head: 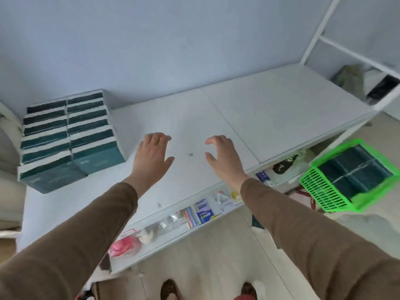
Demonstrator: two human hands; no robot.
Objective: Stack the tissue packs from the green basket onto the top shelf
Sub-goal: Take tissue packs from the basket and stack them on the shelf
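Between loads, by the look of it: left hand (pixel 152 155) and right hand (pixel 223 158) empty, fingers loosely spread above top shelf (pixel 270 109). Stacked tissue packs (pixel 69 137) at far-left corner. Next: reaching right, off-shelf, into green basket (pixel 324 191) for remaining packs.

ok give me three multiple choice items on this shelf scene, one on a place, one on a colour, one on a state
1. Where are the stacked tissue packs on the top shelf?
A far left end
B far right end
C middle

2. What colour is the basket?
A red
B green
C blue

3. What are the left hand and right hand holding?
A one pack each
B one pack together
C nothing

Key: 1 A, the stack stands at the left end by the wall. 2 B, its lattice is bright green. 3 C, both hands hover empty over bare shelf.
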